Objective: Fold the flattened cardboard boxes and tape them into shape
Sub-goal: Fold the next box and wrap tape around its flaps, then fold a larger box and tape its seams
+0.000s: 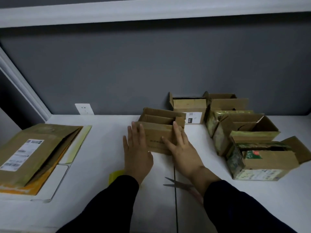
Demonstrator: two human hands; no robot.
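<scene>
The small cardboard box you are working on stands in the middle of the counter, a bit toward the back edge. Its top is open and the flaps stick up.

Your left hand lies flat against the left end of the box's near side. The fingers are straight and close together, and they grip nothing. Your right hand lies flat on the front of the box. Its fingers are straight and spread wide, and they hold nothing too.

Scissors lie on the counter near the front edge, partly hidden under your right wrist, with the blades a little apart. A yellow piece lies just beside your left sleeve; you cannot tell what it is.

Other open boxes stand close together along the right side of the counter, from the back edge forward. One of them touches the back right corner of your box.

At the left edge lies a stack of flat boxes with a white label on top.
</scene>
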